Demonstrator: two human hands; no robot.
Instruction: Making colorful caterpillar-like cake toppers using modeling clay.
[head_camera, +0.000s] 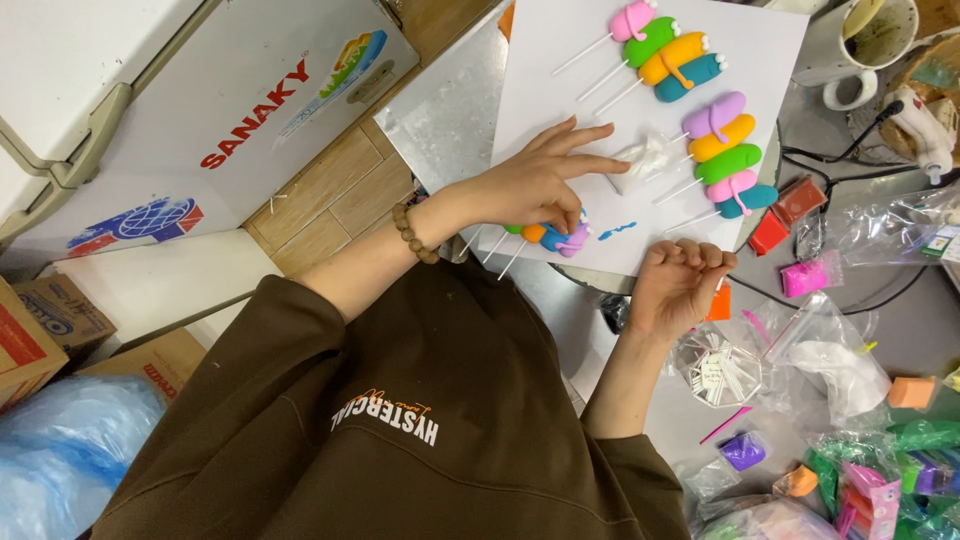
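Observation:
My left hand (540, 185), a bead bracelet on its wrist, lies flat on a white sheet (560, 70) with the fingers spread. Its fingertips touch a crumpled white plastic wrap (640, 160). Its thumb rests by a small multicoloured clay figure on white sticks (552, 238). My right hand (685, 280) is curled into a fist at the sheet's near edge, beside an orange clay piece (718, 303); whether it holds anything is hidden. Two finished clay figures on sticks (665, 50) (725, 150) lie farther along the sheet. A thin blue clay strip (617, 232) lies between my hands.
Red (790, 210) and pink (805, 275) clay blocks, a bag of white sticks (715, 375), purple clay (742, 450) and bagged clay packs (880, 480) crowd the right side. A mug (870, 40) and glue gun (920, 120) stand far right. A white chest freezer (200, 90) and cardboard boxes (40, 330) are at left.

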